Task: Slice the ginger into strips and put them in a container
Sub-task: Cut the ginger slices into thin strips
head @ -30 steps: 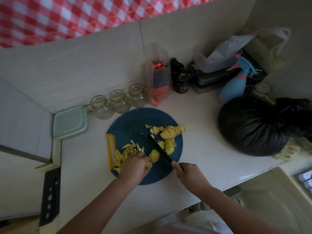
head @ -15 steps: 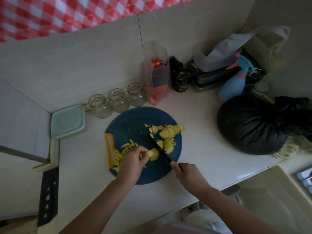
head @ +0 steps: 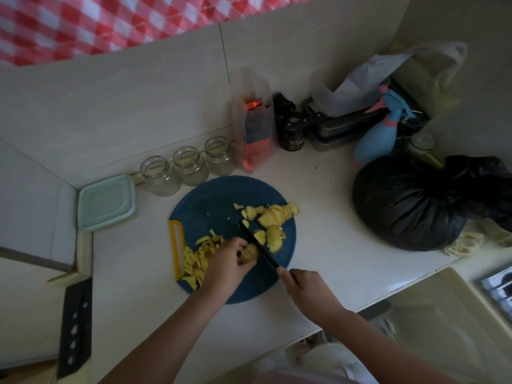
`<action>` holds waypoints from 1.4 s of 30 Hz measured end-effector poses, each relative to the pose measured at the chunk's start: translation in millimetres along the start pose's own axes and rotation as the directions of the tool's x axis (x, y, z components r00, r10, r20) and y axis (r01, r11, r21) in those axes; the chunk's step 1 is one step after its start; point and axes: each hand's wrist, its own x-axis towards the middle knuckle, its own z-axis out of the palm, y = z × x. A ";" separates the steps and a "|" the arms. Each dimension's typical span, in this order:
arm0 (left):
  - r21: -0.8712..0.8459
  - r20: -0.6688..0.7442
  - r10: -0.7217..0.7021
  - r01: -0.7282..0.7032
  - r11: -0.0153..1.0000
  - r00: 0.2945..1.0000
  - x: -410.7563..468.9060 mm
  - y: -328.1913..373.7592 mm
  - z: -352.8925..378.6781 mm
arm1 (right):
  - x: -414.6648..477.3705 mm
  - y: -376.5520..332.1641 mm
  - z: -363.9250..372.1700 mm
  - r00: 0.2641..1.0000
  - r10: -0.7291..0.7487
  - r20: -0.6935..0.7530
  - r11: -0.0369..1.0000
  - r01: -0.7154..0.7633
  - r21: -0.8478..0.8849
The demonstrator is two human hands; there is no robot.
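Left hand (head: 225, 261) pinching ginger piece (head: 249, 252), right hand (head: 307, 289) gripping knife (head: 266, 257), cutting; strips (head: 198, 259) lying centre-left, slices (head: 273, 220) waiting above, container (head: 106, 202) apparently unfilled.

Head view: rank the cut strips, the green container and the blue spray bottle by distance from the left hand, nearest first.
1. Cut strips, right beside the left hand, board's left side.
2. Green container, back left by the wall.
3. Blue spray bottle, far back right.
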 end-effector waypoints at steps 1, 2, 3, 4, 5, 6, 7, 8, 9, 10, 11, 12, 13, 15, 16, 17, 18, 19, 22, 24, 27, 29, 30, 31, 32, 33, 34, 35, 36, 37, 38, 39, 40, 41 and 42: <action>0.006 -0.005 0.014 -0.014 1.000 1.000 -1.5 -1.9 1.5 | -0.4 -0.9 0.4 1.000 -0.006 0.007 1.000 0.006 -0.017; 0.014 -0.022 0.028 -0.028 1.000 0.999 -3.4 -3.5 2.7 | -0.8 -1.9 1.1 1.000 -0.015 0.013 0.999 0.016 -0.037; 0.024 -0.050 0.044 -0.043 0.999 0.998 -5.6 -4.7 4.0 | -1.0 -3.2 1.9 1.000 -0.024 0.015 0.998 0.025 -0.053; 0.031 -0.078 0.060 -0.058 0.998 0.995 -7.9 -6.0 5.3 | -0.9 -4.2 2.5 0.999 -0.031 0.016 0.997 0.032 -0.064; 0.036 -0.105 0.078 -0.074 0.997 0.991 -10.3 -7.0 6.3 | -0.7 -4.8 3.3 0.999 -0.038 0.018 0.996 0.040 -0.074; 0.040 -0.125 0.092 -0.087 0.995 0.988 -12.0 -8.2 7.4 | -0.5 -5.5 4.0 0.999 -0.049 0.018 0.995 0.050 -0.087; 0.043 -0.139 0.102 -0.097 0.994 0.985 -13.3 -9.1 8.2 | -0.3 -6.1 4.3 0.998 -0.059 0.023 0.993 0.061 -0.101; 0.049 -0.145 0.112 -0.106 0.993 0.983 -14.4 -9.7 8.7 | -0.3 -6.6 4.6 0.997 -0.064 0.030 0.992 0.067 -0.110; 0.061 -0.151 0.126 -0.118 0.991 0.980 -15.1 -10.0 9.3 | 0.0 -6.7 4.9 0.997 -0.064 0.036 0.991 0.068 -0.112; 0.079 -0.158 0.141 -0.130 0.988 0.977 -15.5 -10.4 10.4 | 0.5 -6.7 4.9 0.997 -0.064 0.039 0.991 0.068 -0.111; 0.094 -0.165 0.149 -0.135 0.986 0.975 -16.0 -10.2 11.5 | 0.6 -7.0 4.1 0.997 -0.064 0.040 0.991 0.068 -0.112; 0.102 -0.175 0.153 -0.137 0.985 0.973 -16.9 -9.8 12.7 | 0.7 -7.3 2.8 0.997 -0.064 0.040 0.991 0.068 -0.114; 0.104 -0.188 0.159 -0.141 0.984 0.969 -18.0 -9.3 14.1 | 0.7 -7.6 1.3 0.997 -0.065 0.040 0.991 0.069 -0.115; 0.115 -0.210 0.184 -0.163 0.980 0.960 -19.9 -8.5 16.5 | -0.4 -8.2 -2.1 0.996 -0.073 0.041 0.989 0.078 -0.124; 0.126 -0.215 0.196 -0.172 0.977 0.957 -20.5 -8.7 17.6 | -1.6 -8.2 -3.3 0.996 -0.078 0.041 0.988 0.083 -0.133; 0.138 -0.220 0.204 -0.177 0.975 0.954 -20.8 -9.1 18.5 | -2.9 -8.1 -4.0 0.996 -0.082 0.040 0.986 0.087 -0.141; 0.147 -0.225 0.207 -0.177 0.973 0.952 -20.8 -9.9 19.2 | -4.5 -7.6 -4.4 0.996 -0.084 0.037 0.985 0.089 -0.148; 0.152 -0.230 0.209 -0.177 0.972 0.950 -20.8 -10.4 20.0 | -6.0 -7.3 -4.6 0.996 -0.088 0.033 0.983 0.092 -0.156; 0.142 -0.242 0.231 -0.202 0.969 0.942 -20.0 -12.6 21.5 | -10.0 -8.4 -5.1 0.992 -0.121 0.026 0.967 0.123 -0.224; 0.130 -0.249 0.259 -0.233 0.964 0.933 -20.5 -14.1 22.1 | -11.1 -7.8 -4.6 0.989 -0.144 0.024 0.950 0.145 -0.277; 0.141 -0.259 0.296 -0.267 0.953 0.919 -21.4 -15.5 24.3 | -11.9 -1.0 0.1 0.984 -0.178 0.017 0.928 0.174 -0.331; 0.137 -0.257 0.299 -0.271 0.953 0.919 -21.5 -16.0 25.8 | -12.3 4.6 2.5 0.983 -0.185 0.011 0.930 0.179 -0.322; 0.138 -0.259 0.301 -0.273 0.952 0.918 -21.4 -16.4 26.2 | -11.8 6.8 2.9 0.983 -0.184 0.004 0.932 0.176 -0.316; 0.138 -0.263 0.304 -0.276 0.951 0.916 -21.6 -17.3 26.8 | -11.9 6.7 1.8 0.984 -0.177 0.007 0.937 0.171 -0.304; 0.132 -0.270 0.309 -0.283 0.950 0.912 -21.6 -18.4 27.2 | -12.1 5.2 0.3 0.986 -0.167 0.022 0.942 0.166 -0.291; 0.121 -0.277 0.315 -0.293 0.949 0.908 -21.8 -19.5 27.4 | -12.0 3.6 -1.1 0.987 -0.155 0.040 0.946 0.160 -0.283; 0.109 -0.281 0.322 -0.304 0.947 0.904 -22.1 -20.9 27.6 | -11.7 1.6 -2.7 0.988 -0.147 0.055 0.947 0.157 -0.279; 0.099 -0.279 0.327 -0.312 0.945 0.903 -22.4 -22.0 27.7 | -11.4 -0.2 -4.4 0.988 -0.141 0.070 0.948 0.155 -0.276; 0.094 -0.274 0.333 -0.319 0.943 0.902 -22.8 -23.2 27.9 | -10.7 -1.5 -6.3 0.987 -0.136 0.082 0.950 0.154 -0.271; 0.094 -0.269 0.336 -0.322 0.942 0.903 -22.3 -24.0 28.0 | -9.2 -1.5 -8.1 0.987 -0.133 0.091 0.953 0.152 -0.261; 0.093 -0.266 0.338 -0.324 0.941 0.903 -21.4 -25.0 28.0 | -7.8 -1.3 -10.3 0.987 -0.130 0.098 0.956 0.151 -0.250; 0.091 -0.263 0.338 -0.326 0.941 0.904 -20.4 -25.9 27.8 | -6.1 -1.2 -11.6 0.986 -0.126 0.105 0.958 0.149 -0.245; 0.087 -0.261 0.341 -0.330 0.940 0.903 -19.7 -26.8 28.0 | -4.8 -1.4 -12.5 0.986 -0.124 0.109 0.957 0.148 -0.251; 0.080 -0.260 0.346 -0.336 0.938 0.902 -19.6 -27.6 28.1 | -3.4 -1.6 -12.5 0.986 -0.121 0.114 0.953 0.148 -0.265; 0.073 -0.262 0.350 -0.343 0.937 0.899 -19.7 -28.1 28.1 | -2.1 -2.6 -11.7 0.986 -0.117 0.119 0.949 0.146 -0.278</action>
